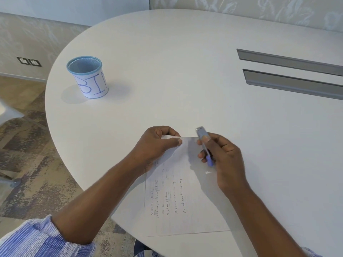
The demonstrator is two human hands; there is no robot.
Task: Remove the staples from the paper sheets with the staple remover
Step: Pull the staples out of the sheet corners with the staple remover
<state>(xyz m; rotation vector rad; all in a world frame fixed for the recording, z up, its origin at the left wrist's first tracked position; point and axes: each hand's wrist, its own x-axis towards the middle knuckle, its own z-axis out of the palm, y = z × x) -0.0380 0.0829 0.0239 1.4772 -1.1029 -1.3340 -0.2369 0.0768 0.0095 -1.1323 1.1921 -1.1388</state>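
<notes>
Left hand (157, 143) pinches the far corner of the paper sheets (178, 197), long axis running near-far. Right hand (220, 156) grips the staple remover (203, 138), tip just right of that corner; staple not discernible.

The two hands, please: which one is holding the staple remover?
The right hand grips the staple remover; the left hand only pinches the top edge of the paper sheets.

Desk (185, 62): white, rounded edge.
Cup (86, 78): blue mesh, marked "BIN" — upright, far left.
Grey strips (289, 61): two, parallel — far right.
</notes>
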